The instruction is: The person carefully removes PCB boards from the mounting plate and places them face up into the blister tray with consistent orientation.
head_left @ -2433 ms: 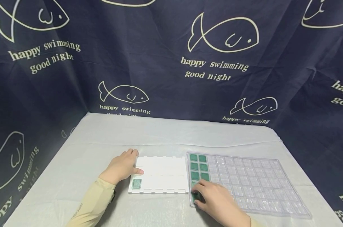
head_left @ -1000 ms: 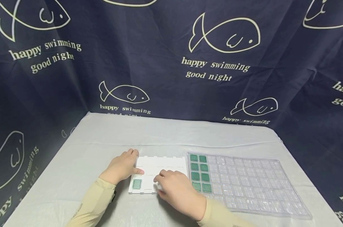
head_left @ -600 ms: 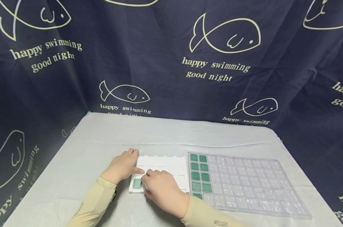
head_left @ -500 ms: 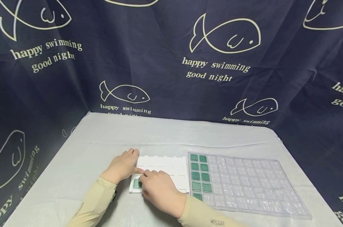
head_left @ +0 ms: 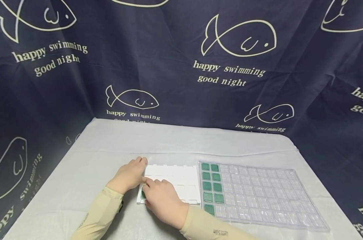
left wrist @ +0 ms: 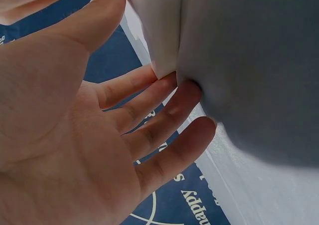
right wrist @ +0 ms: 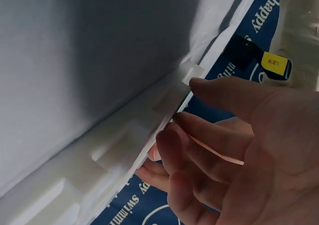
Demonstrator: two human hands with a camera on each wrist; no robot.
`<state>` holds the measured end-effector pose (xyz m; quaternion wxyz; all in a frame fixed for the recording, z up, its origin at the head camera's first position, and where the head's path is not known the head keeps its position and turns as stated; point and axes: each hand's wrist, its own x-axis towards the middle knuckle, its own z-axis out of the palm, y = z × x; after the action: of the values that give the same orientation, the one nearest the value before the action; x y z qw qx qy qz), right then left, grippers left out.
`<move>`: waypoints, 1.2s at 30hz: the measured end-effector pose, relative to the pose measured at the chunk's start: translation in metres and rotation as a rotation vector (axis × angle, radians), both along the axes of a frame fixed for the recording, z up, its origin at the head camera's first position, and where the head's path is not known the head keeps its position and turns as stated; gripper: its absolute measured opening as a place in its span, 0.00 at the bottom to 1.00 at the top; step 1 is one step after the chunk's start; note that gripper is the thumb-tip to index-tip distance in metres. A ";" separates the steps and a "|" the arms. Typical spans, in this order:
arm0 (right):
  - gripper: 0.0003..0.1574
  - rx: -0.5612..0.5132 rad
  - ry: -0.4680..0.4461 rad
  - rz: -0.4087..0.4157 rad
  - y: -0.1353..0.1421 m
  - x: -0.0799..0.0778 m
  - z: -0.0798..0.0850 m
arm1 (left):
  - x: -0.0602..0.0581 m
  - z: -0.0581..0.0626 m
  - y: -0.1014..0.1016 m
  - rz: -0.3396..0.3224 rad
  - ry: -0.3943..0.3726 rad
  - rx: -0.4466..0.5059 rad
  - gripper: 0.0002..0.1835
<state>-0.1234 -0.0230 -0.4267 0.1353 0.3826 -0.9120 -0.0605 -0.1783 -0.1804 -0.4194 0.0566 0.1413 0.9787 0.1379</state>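
Observation:
A white tray (head_left: 185,191) with shallow cells lies on the table. My left hand (head_left: 128,176) rests at its left side, the thumb on top and fairly straight fingers against the edge. In the tray's near left cell is a small square green chip (head_left: 143,194), mostly covered by my right hand (head_left: 163,201). The right thumb and forefinger come in at the chip's edges and appear to pinch it. In the right wrist view the thumb and forefinger tips are close together at the tray rim, a dark green sliver between them.
A clear plastic tray (head_left: 259,191) with many cells sits just right of the white one. Green chips (head_left: 215,177) fill cells in its two leftmost columns. Pale cloth covers the table (head_left: 169,138), and a dark blue curtain (head_left: 175,66) hangs behind it.
My right hand has left the near left cells of the clear tray and moved left over the white tray, covering the chip there. The left hand has stayed in place.

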 end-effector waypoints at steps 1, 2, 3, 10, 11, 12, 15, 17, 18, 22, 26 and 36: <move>0.18 -0.001 0.015 -0.003 -0.001 0.000 -0.001 | 0.000 0.000 0.000 -0.003 0.001 0.001 0.27; 0.18 -0.002 0.032 -0.007 -0.002 -0.001 -0.002 | 0.000 0.001 0.000 -0.005 0.001 0.001 0.28; 0.18 0.000 0.051 -0.013 -0.003 -0.001 -0.003 | 0.000 0.001 -0.001 -0.006 0.000 0.000 0.28; 0.23 0.022 0.064 -0.020 -0.007 -0.002 -0.005 | -0.002 -0.004 -0.001 -0.013 0.017 -0.010 0.27; 0.23 0.026 0.064 -0.019 -0.007 -0.003 -0.005 | -0.002 -0.004 -0.001 -0.012 0.020 -0.010 0.27; 0.23 0.029 0.063 -0.017 -0.007 -0.003 -0.005 | -0.002 -0.005 -0.001 -0.011 0.021 -0.011 0.27; 0.21 0.038 0.072 -0.016 -0.006 -0.002 -0.003 | -0.001 -0.003 0.000 -0.006 0.015 -0.006 0.27; 0.21 0.039 0.075 -0.017 -0.005 -0.002 -0.003 | -0.001 -0.002 0.000 -0.003 0.008 -0.003 0.28; 0.20 0.038 0.077 -0.018 -0.005 -0.001 -0.002 | -0.001 -0.002 0.000 -0.001 0.005 -0.001 0.29; 0.18 0.021 0.094 -0.020 -0.002 0.000 0.000 | -0.002 -0.002 -0.001 0.001 0.005 0.006 0.30; 0.18 0.005 0.102 -0.014 0.000 0.001 0.002 | -0.003 -0.003 -0.001 -0.001 0.009 0.005 0.30; 0.14 0.012 0.033 -0.028 0.005 0.002 0.004 | -0.001 -0.001 0.000 0.003 -0.003 -0.002 0.33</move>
<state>-0.1212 -0.0184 -0.4226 0.1473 0.3694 -0.9145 -0.0741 -0.1793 -0.1808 -0.4208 0.0582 0.1396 0.9790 0.1371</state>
